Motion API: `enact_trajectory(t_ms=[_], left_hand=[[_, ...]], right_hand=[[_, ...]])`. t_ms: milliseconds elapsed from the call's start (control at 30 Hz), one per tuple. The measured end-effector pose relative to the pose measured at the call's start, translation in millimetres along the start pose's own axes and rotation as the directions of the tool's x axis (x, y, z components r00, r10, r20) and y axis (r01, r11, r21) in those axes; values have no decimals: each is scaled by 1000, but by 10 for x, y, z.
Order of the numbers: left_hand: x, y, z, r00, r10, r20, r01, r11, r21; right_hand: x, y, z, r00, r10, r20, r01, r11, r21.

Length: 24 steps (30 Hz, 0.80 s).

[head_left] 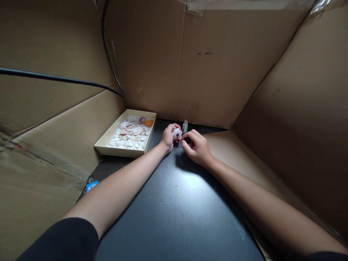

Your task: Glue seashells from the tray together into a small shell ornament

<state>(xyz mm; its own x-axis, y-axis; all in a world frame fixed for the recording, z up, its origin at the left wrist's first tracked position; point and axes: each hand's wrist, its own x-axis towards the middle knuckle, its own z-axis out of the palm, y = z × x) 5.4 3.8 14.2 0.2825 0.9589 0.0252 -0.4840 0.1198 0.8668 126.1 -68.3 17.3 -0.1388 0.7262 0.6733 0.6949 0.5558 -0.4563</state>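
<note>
My left hand (168, 139) is closed round a small white ribbed seashell (177, 133) with reddish streaks and a dark spot on its face. It holds the shell above the dark table, near the far end. Close by on the right, my right hand (198, 148) has its thumb and forefinger brought together at the shell's lower right edge. A small reddish spot shows at those fingertips, but whether it is a separate thing is too small to tell. Just behind the hands stands a small clear glass bottle (185, 126) with whitish contents.
A cream tray (119, 153) at the far left bears several shells, mostly white, and an orange piece (148, 123). Cardboard walls (212, 72) enclose the dark table (174, 217). A black cable (54, 77) crosses the left wall. A blue packet (91, 186) lies by the left edge.
</note>
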Motion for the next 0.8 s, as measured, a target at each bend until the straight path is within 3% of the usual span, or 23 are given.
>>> enact_trajectory(t_ms=[500,800], left_hand=[[22,-40,-12,1000,1,-26,1,997,73],[28,-44,-11,999,10,-31,-7,997,72]], right_hand=[[23,62,-8,998,44,-54,-43,999,15],[23,70,-18,1000,21,-20,-21,1000,11]])
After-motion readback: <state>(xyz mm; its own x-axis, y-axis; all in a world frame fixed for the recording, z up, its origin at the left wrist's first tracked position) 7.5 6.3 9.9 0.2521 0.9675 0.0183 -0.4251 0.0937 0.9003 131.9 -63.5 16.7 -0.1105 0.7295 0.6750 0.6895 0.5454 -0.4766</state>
